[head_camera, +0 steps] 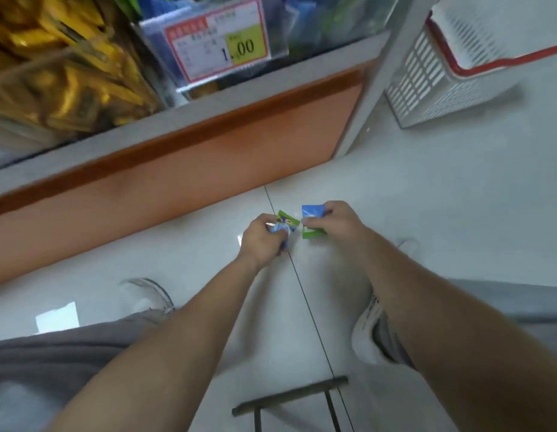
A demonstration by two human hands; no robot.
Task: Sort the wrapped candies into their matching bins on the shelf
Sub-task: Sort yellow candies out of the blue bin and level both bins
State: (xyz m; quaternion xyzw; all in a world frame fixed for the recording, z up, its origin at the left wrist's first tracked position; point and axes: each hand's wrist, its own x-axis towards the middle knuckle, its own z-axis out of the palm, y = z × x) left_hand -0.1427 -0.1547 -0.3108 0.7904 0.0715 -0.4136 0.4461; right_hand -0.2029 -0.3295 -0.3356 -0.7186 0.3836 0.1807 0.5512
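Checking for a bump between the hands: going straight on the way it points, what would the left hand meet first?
Probably the blue candy pinched in the right hand: the left hand, gripping a green candy, points toward it across a small gap. Depth is unclear.

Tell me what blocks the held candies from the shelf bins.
Nothing visible. The left hand and right hand grip candies in front of the shelf; only the blue-green bin's clear front wall, with price tag, needs lifting over.
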